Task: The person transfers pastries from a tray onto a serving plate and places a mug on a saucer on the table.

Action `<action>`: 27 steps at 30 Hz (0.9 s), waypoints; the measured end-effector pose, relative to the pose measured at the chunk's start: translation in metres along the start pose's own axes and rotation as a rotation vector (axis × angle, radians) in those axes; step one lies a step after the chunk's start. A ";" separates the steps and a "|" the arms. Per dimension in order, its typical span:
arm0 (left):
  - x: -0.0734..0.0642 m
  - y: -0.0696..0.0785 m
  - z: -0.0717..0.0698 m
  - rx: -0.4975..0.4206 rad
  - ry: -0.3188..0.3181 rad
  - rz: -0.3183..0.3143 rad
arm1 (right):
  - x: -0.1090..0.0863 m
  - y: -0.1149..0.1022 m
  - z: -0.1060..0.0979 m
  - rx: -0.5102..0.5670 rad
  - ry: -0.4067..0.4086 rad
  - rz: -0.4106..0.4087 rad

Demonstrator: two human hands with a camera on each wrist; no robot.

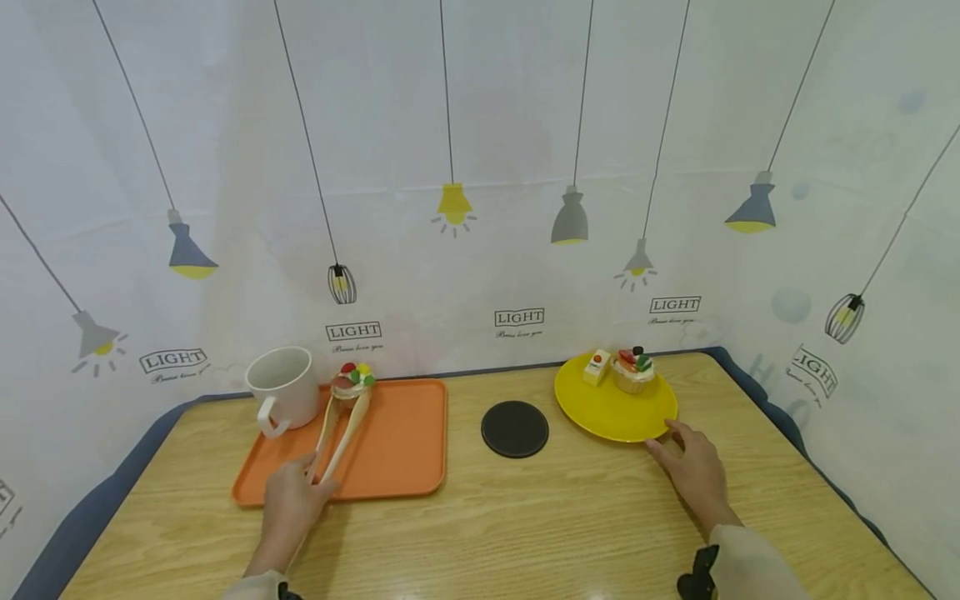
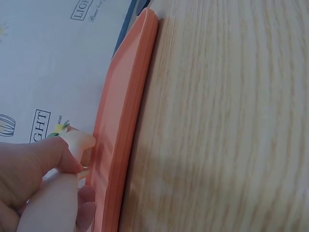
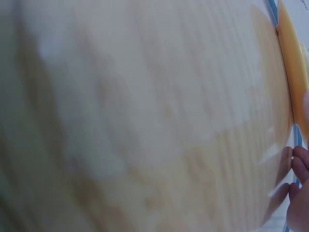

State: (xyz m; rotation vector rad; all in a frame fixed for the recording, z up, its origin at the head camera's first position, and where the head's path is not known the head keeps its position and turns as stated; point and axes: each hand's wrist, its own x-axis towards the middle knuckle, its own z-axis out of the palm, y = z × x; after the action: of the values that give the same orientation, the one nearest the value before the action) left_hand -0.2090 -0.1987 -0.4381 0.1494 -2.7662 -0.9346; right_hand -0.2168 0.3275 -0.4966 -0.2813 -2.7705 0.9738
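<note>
My left hand [image 1: 291, 500] holds a pair of wooden tongs [image 1: 348, 437] near their back end. The tips of the tongs are either side of a small fruit-topped tart [image 1: 352, 382] at the back of the orange tray [image 1: 405, 442]. In the left wrist view, thumb and fingers wrap the pale tongs [image 2: 53, 203], which partly hide the tart. My right hand [image 1: 697, 471] is at the near right rim of a yellow plate [image 1: 615, 421], thumb and fingers spread apart. On that plate sit a cream tart [image 1: 633, 373] and a small white cake piece [image 1: 597, 367].
A white mug [image 1: 283, 387] stands at the tray's back left corner, its handle toward me. Between tray and plate lies a round black coaster [image 1: 514, 429]. A printed white cloth [image 1: 480, 250] rises behind the wooden table [image 1: 525, 533].
</note>
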 end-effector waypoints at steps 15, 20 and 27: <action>-0.001 0.009 -0.004 -0.016 -0.039 -0.017 | 0.000 0.000 -0.001 0.000 0.016 -0.016; -0.002 0.011 -0.005 -0.023 -0.043 -0.017 | 0.000 0.000 0.000 0.002 0.023 -0.027; -0.004 0.013 -0.005 -0.023 -0.032 -0.016 | 0.000 0.001 0.000 0.009 0.015 -0.020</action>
State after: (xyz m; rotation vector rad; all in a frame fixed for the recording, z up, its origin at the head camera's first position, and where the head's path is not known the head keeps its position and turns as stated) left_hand -0.2048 -0.1909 -0.4270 0.1545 -2.7858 -0.9814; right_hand -0.2164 0.3281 -0.4968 -0.2576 -2.7492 0.9746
